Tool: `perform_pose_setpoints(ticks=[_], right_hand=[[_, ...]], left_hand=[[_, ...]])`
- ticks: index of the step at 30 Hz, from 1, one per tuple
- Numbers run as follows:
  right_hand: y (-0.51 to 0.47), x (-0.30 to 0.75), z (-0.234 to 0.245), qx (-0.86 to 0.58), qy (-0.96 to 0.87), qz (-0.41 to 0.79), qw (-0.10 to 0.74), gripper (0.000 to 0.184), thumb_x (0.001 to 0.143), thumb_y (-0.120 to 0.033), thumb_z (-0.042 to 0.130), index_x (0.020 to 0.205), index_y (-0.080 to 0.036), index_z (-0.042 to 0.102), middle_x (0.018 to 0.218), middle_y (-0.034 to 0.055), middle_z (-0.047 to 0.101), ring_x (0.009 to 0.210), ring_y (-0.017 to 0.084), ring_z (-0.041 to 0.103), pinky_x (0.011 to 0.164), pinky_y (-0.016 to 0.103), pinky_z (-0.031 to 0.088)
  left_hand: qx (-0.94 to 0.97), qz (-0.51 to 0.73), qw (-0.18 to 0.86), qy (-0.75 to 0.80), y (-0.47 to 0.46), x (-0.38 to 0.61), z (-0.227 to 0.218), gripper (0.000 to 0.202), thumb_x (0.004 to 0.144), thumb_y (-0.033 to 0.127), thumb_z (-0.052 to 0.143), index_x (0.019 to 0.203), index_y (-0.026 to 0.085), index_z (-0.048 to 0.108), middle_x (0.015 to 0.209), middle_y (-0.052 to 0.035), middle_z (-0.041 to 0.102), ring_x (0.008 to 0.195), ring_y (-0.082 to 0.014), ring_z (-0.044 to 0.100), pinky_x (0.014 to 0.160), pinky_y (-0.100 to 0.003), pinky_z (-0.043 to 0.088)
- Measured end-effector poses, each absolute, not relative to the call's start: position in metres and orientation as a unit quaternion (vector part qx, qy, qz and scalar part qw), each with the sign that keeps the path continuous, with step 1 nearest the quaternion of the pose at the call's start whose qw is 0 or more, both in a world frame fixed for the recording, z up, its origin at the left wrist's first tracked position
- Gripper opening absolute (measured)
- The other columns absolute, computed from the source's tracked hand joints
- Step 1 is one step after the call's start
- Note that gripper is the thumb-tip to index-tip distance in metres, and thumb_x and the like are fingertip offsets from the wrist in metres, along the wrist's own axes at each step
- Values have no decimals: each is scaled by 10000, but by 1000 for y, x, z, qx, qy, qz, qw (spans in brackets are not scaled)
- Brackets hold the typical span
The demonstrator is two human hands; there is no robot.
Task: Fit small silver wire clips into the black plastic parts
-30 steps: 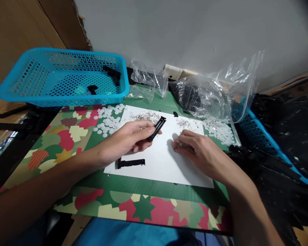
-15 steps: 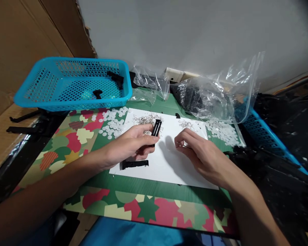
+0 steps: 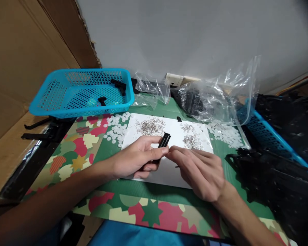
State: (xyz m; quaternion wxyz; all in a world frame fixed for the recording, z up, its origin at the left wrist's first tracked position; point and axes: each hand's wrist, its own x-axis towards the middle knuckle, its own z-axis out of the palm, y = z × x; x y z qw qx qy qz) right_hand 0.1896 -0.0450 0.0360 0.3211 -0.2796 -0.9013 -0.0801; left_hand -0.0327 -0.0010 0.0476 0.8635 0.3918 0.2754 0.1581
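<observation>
Left hand (image 3: 136, 159) grip was clamped on black plastic bar (image 3: 164, 140). Lower end was hidden in fingers, upper end tilted up over white sheet (image 3: 173, 131) at mid worktop. Right hand (image 3: 197, 169) fingertips were drawn together beside bar; could not tell if they pinched anything. Bar judged light, stiff, smooth: best held by long edges, mid-length. Metal springs (image 3: 150, 125) on far part of sheet judged tiny, easily dropped.
</observation>
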Motion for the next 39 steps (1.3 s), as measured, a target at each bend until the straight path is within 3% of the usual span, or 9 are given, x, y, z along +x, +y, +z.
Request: perform_pose_setpoints(ticks=[8, 15, 19, 24, 29, 33, 39], right_hand=[[-51, 196, 51, -279, -917, -112, 262, 366, 1016, -88, 493, 1328, -59, 683, 1156, 213, 795, 822, 257, 773, 582, 370, 546], [-46, 199, 43, -263, -913, -106, 292, 434, 1027, -84, 441, 1418, -78, 628, 1177, 196, 801, 801, 213, 777, 548, 329, 529], [-44, 200, 39, -276, -907, -97, 301, 470, 989, -42, 498, 1446, -62, 608, 1228, 219, 785, 837, 216, 793, 637, 332, 604], [-43, 200, 36, -302, -899, -92, 304, 560, 971, 0, 498, 1513, -123, 569, 1277, 192, 774, 866, 206, 803, 645, 309, 609], [-40, 201, 32, -349, -891, -52, 285, 606, 979, 20, 503, 1533, -220, 561, 1378, 126, 739, 751, 135, 782, 577, 253, 556], [-39, 199, 31, -363, -886, -29, 288, 611, 953, 58, 500, 1479, -235, 601, 1394, 90, 735, 756, 109, 777, 571, 237, 540], [-41, 196, 35, -357, -880, -6, 313, 469, 953, 62, 562, 1338, -176, 682, 1302, 93, 780, 865, 135, 799, 591, 245, 568]], left_hand=[[376, 143, 872, 278, 0, -38, 47, 270, 1004, 448, 684, 1083, 223, 557, 693, 87, 314, 507, -46, 203, 389, -100, 171], [386, 158, 871, 261, -1, -37, 41, 288, 1006, 450, 680, 1138, 233, 545, 713, 82, 318, 516, -49, 210, 383, -82, 190], [411, 179, 855, 261, -2, -36, 40, 283, 1034, 472, 628, 1160, 239, 532, 645, 93, 382, 480, -48, 180, 355, -77, 200], [422, 193, 840, 282, -2, -34, 42, 279, 1032, 468, 625, 1144, 232, 527, 616, 97, 453, 418, -22, 165, 339, -80, 207], [407, 228, 830, 307, 0, -34, 41, 292, 1005, 479, 657, 1044, 226, 517, 609, 100, 443, 393, -16, 178, 326, -87, 186], [406, 243, 827, 303, 1, -35, 42, 311, 1009, 504, 653, 1023, 230, 505, 604, 102, 444, 394, -17, 193, 329, -90, 202], [395, 221, 835, 312, 1, -35, 46, 240, 1028, 444, 632, 1026, 229, 527, 555, 100, 457, 381, -30, 228, 327, -96, 230]])
